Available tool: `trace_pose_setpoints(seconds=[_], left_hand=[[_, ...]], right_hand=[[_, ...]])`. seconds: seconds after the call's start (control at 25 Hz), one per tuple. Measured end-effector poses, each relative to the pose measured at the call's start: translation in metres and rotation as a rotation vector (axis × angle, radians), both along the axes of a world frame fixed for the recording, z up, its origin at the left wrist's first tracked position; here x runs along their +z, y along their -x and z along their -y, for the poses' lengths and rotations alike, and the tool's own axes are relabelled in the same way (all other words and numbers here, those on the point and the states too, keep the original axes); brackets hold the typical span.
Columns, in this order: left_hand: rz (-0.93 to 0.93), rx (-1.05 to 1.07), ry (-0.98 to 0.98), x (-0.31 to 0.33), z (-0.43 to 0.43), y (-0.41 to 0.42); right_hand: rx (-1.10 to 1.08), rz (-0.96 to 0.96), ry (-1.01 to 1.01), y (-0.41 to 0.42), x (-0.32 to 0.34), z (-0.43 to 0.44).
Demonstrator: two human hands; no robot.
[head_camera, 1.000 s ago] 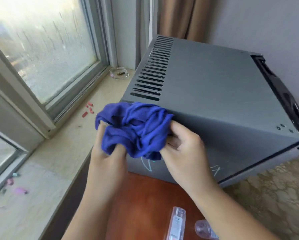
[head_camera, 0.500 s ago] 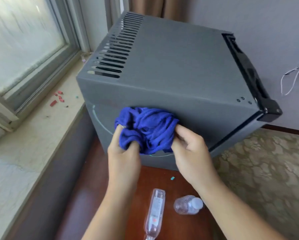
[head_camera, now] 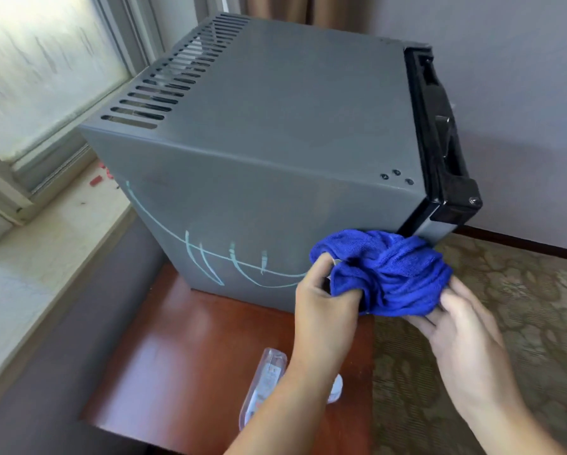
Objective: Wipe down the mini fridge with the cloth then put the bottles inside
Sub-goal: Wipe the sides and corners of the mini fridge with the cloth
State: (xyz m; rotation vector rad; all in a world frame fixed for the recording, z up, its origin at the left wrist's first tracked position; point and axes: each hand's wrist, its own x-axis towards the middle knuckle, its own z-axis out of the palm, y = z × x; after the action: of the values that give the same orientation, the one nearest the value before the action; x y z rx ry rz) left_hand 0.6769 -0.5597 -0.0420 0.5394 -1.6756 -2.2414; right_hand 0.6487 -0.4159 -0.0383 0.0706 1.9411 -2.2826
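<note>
In the head view, the grey mini fridge (head_camera: pixel 275 152) stands on a reddish-brown wooden table (head_camera: pixel 190 349), set toward the table's far edge, its vented top slanting toward a frosted window (head_camera: pixel 46 67) and its black-trimmed door edge (head_camera: pixel 439 142) turned to the right. The side panel facing the camera carries pale teal scribbled lines (head_camera: pixel 216 257) running from the left down toward the lower right corner. A bunched blue cloth (head_camera: pixel 390 274) is pressed against that lower right corner of the panel, just under the door edge. The left hand (head_camera: pixel 328 303) is curled into the cloth, fingers pinching a fold on its left side; the right hand (head_camera: pixel 462 330) cups it from below and to the right, fingers loosely bent around the bundle. The unwiped marks lie to the left of both hands, their long sweep running roughly level along the panel, so I judge the next stroke should travel leftward, led by the left hand, which is the nearer. One clear bottle (head_camera: pixel 262 385) lies on its side near the table's front edge, its long axis pointing toward the fridge; a second bottle (head_camera: pixel 336 389) peeks out behind the left forearm, mostly hidden. Both wait below the hands, with the door apparently closed.
</note>
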Motion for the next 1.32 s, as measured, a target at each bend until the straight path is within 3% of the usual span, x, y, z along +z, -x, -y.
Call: trace_pose_setpoints(seconds=[0.28,0.52,0.88,1.04,1.2,1.32], left_hand=[[0.103,0.37,0.045,-0.009,0.065,-0.013],[0.066,0.632,0.279,0.012,0.177,-0.031],[-0.004,0.504,0.235,0.015,0.281,-0.06],[-0.09,0.227,-0.011,-0.013,0.277,-0.066],[0.113,0.225,0.142,-0.042,0.267,-0.065],[0.168,0.346,0.046,-0.048,0.246,-0.055]], right_hand=[[0.208,-0.21,-0.239,-0.015,0.005,0.052],[0.378,-0.315,-0.183,-0.021,0.024,0.168],[0.493,-0.3,-0.113,-0.025,0.008,0.301],[0.522,-0.242,-0.212,-0.026,-0.012,0.311],[0.612,-0.152,-0.349,-0.024,-0.032,0.294],[0.64,-0.066,-0.432,-0.016,-0.038,0.261]])
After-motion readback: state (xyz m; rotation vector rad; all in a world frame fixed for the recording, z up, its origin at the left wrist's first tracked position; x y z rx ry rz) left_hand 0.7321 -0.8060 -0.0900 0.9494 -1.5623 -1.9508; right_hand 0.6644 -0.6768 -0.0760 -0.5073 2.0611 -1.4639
